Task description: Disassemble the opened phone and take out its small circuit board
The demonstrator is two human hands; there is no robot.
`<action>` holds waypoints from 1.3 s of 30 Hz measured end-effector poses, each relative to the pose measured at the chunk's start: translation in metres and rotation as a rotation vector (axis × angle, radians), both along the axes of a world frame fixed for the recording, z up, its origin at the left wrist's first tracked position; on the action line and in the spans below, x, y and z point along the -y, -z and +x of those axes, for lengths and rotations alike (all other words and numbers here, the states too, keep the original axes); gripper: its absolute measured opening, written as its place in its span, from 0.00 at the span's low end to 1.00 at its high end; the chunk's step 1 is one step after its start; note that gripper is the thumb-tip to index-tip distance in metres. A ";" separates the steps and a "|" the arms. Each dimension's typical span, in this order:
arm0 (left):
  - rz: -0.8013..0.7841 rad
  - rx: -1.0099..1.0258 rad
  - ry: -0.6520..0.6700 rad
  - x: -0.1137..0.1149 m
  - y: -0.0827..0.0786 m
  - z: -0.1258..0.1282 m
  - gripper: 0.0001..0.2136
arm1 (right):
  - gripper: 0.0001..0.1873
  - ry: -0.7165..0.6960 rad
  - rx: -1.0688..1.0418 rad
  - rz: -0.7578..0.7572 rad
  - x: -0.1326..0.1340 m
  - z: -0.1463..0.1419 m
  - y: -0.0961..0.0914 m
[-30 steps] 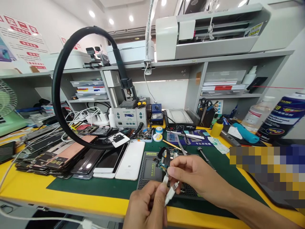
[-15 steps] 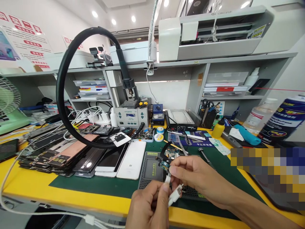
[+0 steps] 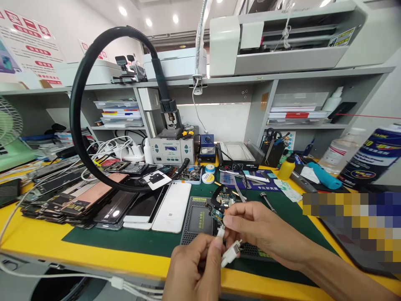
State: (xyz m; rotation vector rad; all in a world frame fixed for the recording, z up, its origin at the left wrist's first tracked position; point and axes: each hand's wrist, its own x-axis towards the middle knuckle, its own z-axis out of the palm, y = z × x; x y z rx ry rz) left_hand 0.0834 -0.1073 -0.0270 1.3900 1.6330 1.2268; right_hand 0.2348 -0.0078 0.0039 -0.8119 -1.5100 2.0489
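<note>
My left hand (image 3: 196, 265) is closed around a white charging cable plug (image 3: 221, 231), pinched between thumb and finger. My right hand (image 3: 261, 230) pinches the edge of a small phone circuit board (image 3: 216, 215) with a dark flex strip running from it. The plug's tip meets the board's lower edge; whether it sits inside the port is hidden by my fingers. A second white cable connector (image 3: 232, 253) dangles between my hands. Beneath them lies a black perforated holder (image 3: 200, 219), with a larger phone motherboard (image 3: 228, 198) on its far side.
To the left are a white phone (image 3: 173, 207) and stacked phone parts (image 3: 89, 194). Behind stands a hot air station (image 3: 171, 150) with a looping black hose (image 3: 73, 104). A yellow bottle (image 3: 286, 168) and a spray can (image 3: 372, 156) are at the right. The green mat (image 3: 125, 242) covers the bench.
The camera view has shifted slightly. My hands keep the same grip on plug and board, with the dangling connector turned a little.
</note>
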 end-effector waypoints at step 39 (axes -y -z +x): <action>-0.007 -0.052 0.018 -0.006 0.015 0.000 0.21 | 0.16 0.032 0.081 0.140 -0.001 -0.002 0.007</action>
